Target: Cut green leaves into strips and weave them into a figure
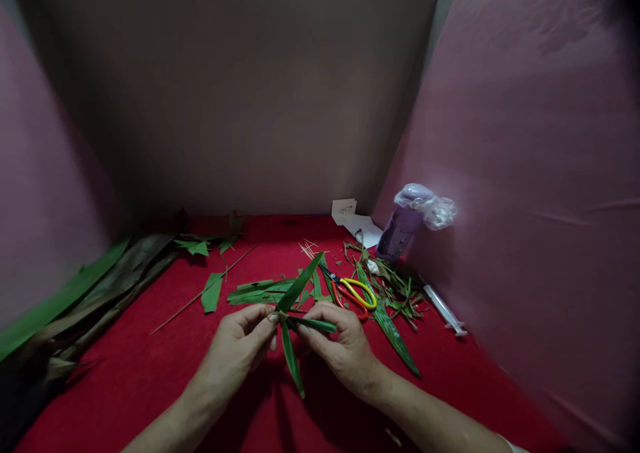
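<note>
Green leaves (301,284) — between fingers (263,329)

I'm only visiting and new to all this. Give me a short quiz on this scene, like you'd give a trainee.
1. What do the left hand and right hand hold between them?
A) white paper
B) green leaf strips
C) a purple bottle

2. True or false: the syringe lies to the right of the scissors.

3. Fill in: the scissors have one yellow handle and one ____ handle.

Key: 1. B; 2. true; 3. red

Dim pink walls (525,173) flank a grey one (240,93)
</note>
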{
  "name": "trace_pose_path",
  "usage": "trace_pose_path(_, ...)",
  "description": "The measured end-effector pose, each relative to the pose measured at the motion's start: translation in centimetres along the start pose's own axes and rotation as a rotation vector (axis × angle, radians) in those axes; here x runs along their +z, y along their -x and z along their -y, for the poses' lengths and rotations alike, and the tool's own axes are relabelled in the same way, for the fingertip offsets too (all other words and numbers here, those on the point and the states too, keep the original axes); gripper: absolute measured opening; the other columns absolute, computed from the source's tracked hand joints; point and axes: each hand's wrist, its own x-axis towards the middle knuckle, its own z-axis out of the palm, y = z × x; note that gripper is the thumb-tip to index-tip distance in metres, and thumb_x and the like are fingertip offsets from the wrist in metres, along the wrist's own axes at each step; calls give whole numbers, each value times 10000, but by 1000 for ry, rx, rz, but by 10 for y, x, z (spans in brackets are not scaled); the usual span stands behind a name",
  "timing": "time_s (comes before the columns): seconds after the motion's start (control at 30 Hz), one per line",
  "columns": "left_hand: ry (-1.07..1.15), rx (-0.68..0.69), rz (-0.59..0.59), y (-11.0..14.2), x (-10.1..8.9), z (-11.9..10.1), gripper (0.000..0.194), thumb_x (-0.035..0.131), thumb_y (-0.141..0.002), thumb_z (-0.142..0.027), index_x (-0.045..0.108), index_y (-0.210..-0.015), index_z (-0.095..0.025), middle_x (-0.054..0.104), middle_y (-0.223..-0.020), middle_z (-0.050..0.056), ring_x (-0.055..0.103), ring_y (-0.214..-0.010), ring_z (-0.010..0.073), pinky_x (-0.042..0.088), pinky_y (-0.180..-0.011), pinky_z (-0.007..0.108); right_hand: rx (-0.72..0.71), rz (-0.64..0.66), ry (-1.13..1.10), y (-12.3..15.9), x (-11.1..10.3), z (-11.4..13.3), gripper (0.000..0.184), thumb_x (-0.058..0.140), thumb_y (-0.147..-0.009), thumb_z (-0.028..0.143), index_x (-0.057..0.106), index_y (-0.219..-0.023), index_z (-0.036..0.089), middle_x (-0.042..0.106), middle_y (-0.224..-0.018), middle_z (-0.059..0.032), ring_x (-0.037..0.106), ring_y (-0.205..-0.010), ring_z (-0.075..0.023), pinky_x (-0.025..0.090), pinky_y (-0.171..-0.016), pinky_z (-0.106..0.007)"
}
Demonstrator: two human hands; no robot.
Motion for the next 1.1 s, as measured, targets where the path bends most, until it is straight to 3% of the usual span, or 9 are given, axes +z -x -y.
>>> trace_pose_path(0.23, 14, -31, 34, 1, -3, 3, 203, 634, -739, -331, 643, -838, -155, 529, -552, -43, 356, -427, 45, 252, -412, 155, 19, -25, 13, -1, -1, -2, 150, 592, -829, 215, 610, -688, 165, 552, -653, 3, 511, -618, -123, 401, -589, -234)
trace_pose_path(0.43, -56, -1, 128, 1, -6, -1, 252, 584, -800, -368, 641, -832, -125, 485, -441, -57, 326, -386, 44, 196, -395, 168, 19, -37, 30, -1, -2, -6, 146, 592, -837, 227, 603, -705, 166, 539, -658, 11, 491, -621, -119, 390, -592, -234)
trace_pose_path(0.53, -43, -28, 84, 0, -6, -3, 309, 595, -786, -391, 606, -957, -134, 505, -413, -65, 293, -357, 41, 177, -379, 163, 5, -26, 38, -1, -2, -6, 141, 592, -832, 210, 601, -698, 166, 537, -660, 9, 489, -618, -120, 385, -582, -233)
trace_pose_path(0.77, -20, -57, 9, 2, -4, -5, 311, 641, -737, -412, 595, -906, -155, 603, -496, -30, 405, -355, 55, 261, -364, 158, -97, -22, 117, -1, -4, -1, 102, 590, -812, 161, 607, -712, 171, 557, -664, -3, 512, -652, -142, 394, -620, -258)
trace_pose_path(1.1, 28, -79, 33, -1, -6, -2, 303, 678, -728, -396, 641, -919, -164, 579, -542, -41, 336, -388, 29, 194, -384, 140, -143, -22, 168, 0, -4, 0, 94, 575, -817, 147, 608, -732, 171, 581, -681, -13, 527, -674, -148, 403, -654, -267)
